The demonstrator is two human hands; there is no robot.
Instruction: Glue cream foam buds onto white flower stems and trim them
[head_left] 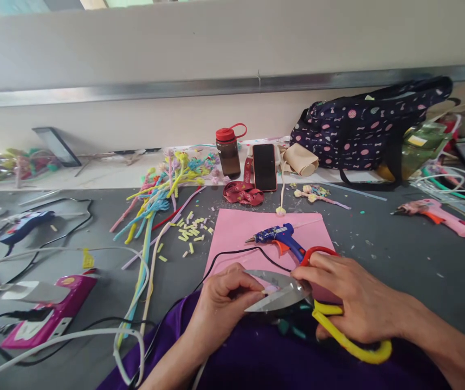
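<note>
Small pale piece (270, 290) lying between the open blades of the scissors (289, 287), low in front, just above the purple cloth (257, 357). Pinched narrow by thumb and fingertips of the left hand (224, 295). Right hand (350, 303) closed through the yellow and red loops, wrist bent inward. Probably trimming in hand; needed for a clean cut: steady pinch, fingertips away from the edges. Behind, a blue glue gun (277, 237) on a pink sheet (232, 238).

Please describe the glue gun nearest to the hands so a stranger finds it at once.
On the grey table, find the central pink sheet. The glue gun lying on it is blue with an orange trigger; the far-right gun is pink.
</note>
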